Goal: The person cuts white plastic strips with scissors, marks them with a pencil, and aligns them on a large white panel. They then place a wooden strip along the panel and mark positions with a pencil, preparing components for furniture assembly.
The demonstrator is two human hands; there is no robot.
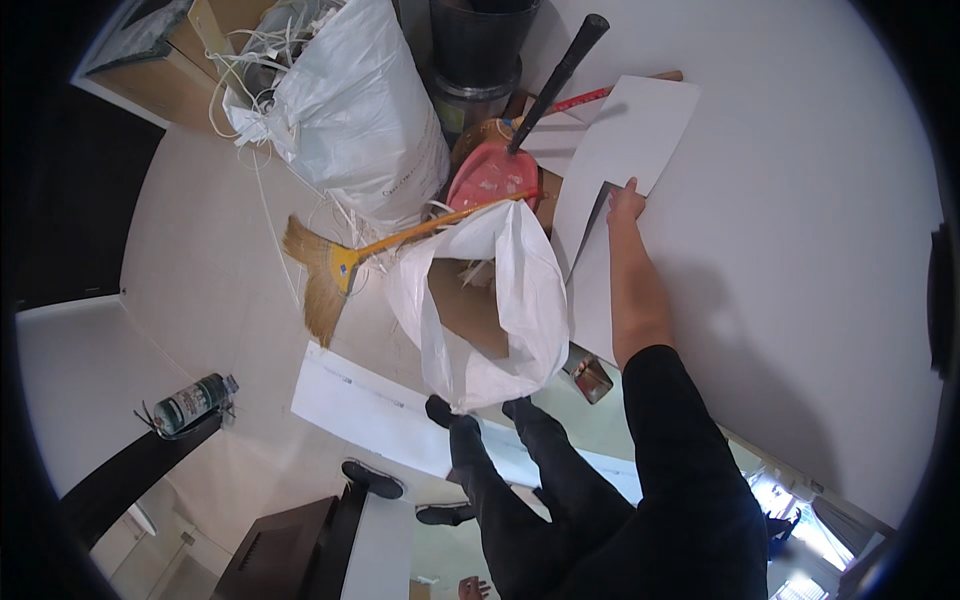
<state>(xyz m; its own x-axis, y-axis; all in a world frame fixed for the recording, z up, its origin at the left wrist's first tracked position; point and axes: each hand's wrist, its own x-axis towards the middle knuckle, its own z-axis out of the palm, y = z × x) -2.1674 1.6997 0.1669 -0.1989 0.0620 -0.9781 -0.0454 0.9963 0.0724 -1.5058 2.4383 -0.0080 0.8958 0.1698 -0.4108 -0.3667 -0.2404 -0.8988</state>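
Note:
My right hand (627, 203) reaches out at the end of a bare forearm. Its fingers close on the edge of a white sheet-like panel (640, 130), beside a dark gap. To the left of that arm, an open white sack (535, 310) stands upright with brown cardboard-like material inside. A small part of my left hand (473, 588) shows at the bottom edge, fingers loosely bent and apart, with nothing visible in them; its arm is out of view.
A straw broom (325, 278) lies left of the sack, its handle passing behind it. Beyond are a red dustpan (490, 182), a black bucket (480, 45) and a full white sack (350, 120) with cables. A fire extinguisher (190, 405) and a dark shoe (372, 478) are at left.

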